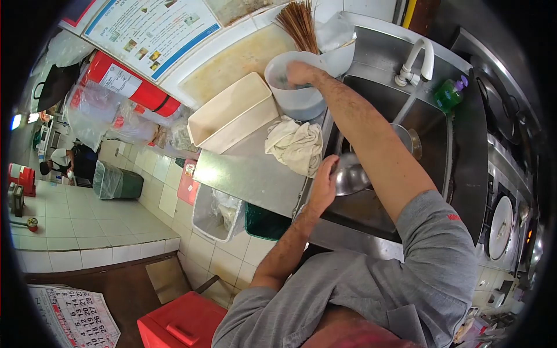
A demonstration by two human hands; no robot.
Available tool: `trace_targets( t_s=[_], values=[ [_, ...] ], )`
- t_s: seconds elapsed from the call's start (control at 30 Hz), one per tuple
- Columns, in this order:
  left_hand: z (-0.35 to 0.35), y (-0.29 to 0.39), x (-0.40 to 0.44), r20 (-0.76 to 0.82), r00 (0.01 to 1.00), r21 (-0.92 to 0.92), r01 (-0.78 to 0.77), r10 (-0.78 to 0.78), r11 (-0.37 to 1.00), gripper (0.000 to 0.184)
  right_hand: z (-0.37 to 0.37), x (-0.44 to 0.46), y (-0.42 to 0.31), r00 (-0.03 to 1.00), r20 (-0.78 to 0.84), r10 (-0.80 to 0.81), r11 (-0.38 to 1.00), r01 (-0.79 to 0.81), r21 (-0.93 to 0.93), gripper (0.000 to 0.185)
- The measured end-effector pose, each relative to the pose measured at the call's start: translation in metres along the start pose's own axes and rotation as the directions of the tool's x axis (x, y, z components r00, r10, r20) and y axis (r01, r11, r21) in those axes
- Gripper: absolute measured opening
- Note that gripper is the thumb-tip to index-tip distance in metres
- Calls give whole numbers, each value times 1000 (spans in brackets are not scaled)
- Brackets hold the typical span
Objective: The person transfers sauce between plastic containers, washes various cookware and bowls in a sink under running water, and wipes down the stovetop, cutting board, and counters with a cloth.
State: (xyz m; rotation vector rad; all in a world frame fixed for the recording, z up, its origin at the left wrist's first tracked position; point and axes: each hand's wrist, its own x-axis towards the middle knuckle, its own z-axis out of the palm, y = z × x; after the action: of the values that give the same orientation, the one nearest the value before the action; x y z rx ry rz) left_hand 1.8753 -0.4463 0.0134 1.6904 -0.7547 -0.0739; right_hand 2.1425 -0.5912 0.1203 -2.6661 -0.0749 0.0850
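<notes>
A shiny metal bowl [351,179] is at the centre of the work, at the near left edge of the sink [434,119] and partly hidden under the right forearm. The left hand [324,187] has its grip clamped on the bowl's left rim. The right hand [300,74] crosses above the bowl and dips into a white tub [297,108] standing to the left of the sink. Its fingers are blurred and partly lost inside the tub, so I cannot tell whether that grip is apart or together on something. The step in hand looks like a reach into the tub while the bowl is kept steady, 1 hand to each vessel. From this pose, the next move would seem to call for lifting the right hand clear of the tub's rim without knocking it, with the left holding the bowl level. Near the bowl, a crumpled pale cloth [295,144] lies on the metal surface [243,180], just below the tub, with a long cream bin [235,115] beside it. Another metal vessel [414,144] shows in the sink past the forearm. Farther out are a white faucet [428,58], a green soap bottle [448,95] and, behind the tub, a bundle of thin brown sticks [297,26].
</notes>
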Motion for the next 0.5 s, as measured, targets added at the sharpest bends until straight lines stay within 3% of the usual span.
trace_targets(
  t_s=[0.03,0.1,0.13,0.2,0.23,0.27,0.3,0.33,0.4,0.47,0.5],
  values=[
    [2,-1,5,-34,997,10,69,-68,998,37,-10,-5,-5,993,-119,7,996,3,85,49],
    [8,-7,12,-89,979,-15,180,-181,984,30,-35,-29,-11,931,-339,137,833,77,548,44],
    [12,-22,17,-74,980,-20,185,-186,983,30,-46,-48,-10,929,-338,154,832,63,551,44],
    [26,-49,21,-49,871,-425,425,-489,799,32,-56,-104,7,939,-342,34,423,297,856,46],
    [27,-38,27,-20,873,-427,434,-488,793,32,-52,-138,22,928,-362,88,536,262,802,46],
    [21,-15,37,102,813,-518,536,-574,667,35,-48,-171,37,913,-386,135,640,217,737,47],
    [21,-3,47,227,738,-583,625,-635,519,38,-34,-197,60,902,-403,152,669,207,714,46],
    [33,-3,53,247,736,-579,634,-631,513,38,-6,-215,81,893,-418,169,696,192,692,45],
    [62,-6,64,225,772,-626,582,-595,519,37,71,-239,111,651,-671,354,853,69,517,36],
    [88,-18,79,256,790,-627,575,-558,526,37,118,-273,123,883,-399,249,800,45,598,31],
    [100,-49,83,140,890,-567,431,-433,702,35,111,-288,130,865,-423,272,803,39,595,31]
  ],
)
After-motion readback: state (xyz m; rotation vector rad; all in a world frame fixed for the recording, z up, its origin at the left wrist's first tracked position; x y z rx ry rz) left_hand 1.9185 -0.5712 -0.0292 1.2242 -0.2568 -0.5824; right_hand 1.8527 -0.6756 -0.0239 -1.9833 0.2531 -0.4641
